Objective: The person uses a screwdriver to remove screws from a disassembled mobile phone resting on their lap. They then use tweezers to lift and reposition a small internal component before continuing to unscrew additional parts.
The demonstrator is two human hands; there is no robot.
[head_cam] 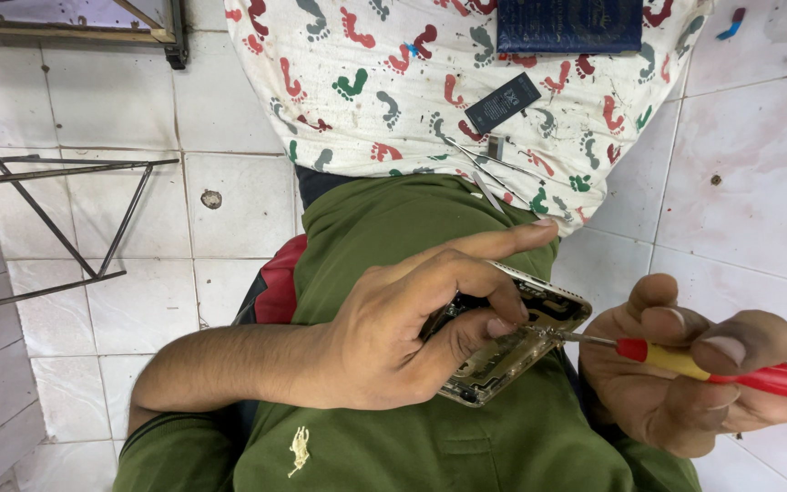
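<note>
Opened phone sat at centre-right of the frame, held over the lap against a green garment. Gold-coloured frame, back off, internals showing. Its long axis ran diagonally, from lower left near the palm up to the right.

Left hand came in from the left of the frame and gripped the phone. Thumb and curled fingers pinched its near end; index finger stretched out straight toward upper right, above the phone's far edge.

Right hand entered from the lower right, fingers pressed together around a screwdriver with a red and yellow handle. Shaft lay nearly level, pointing left. Tip touched or all but touched the phone's right side, just beside the left thumb; exact contact too small to tell.

Key relation: the phone lay directly left of the right hand's fingers, along the line of the driver shaft, which met the phone's long axis at an angle. The left hand was the one on the phone; the right reached it only through the tool.

Upper frame: a white cloth printed with coloured footprints, carrying a flat black battery, tweezers and a dark blue box. White tiled floor all around; metal frame at left.
</note>
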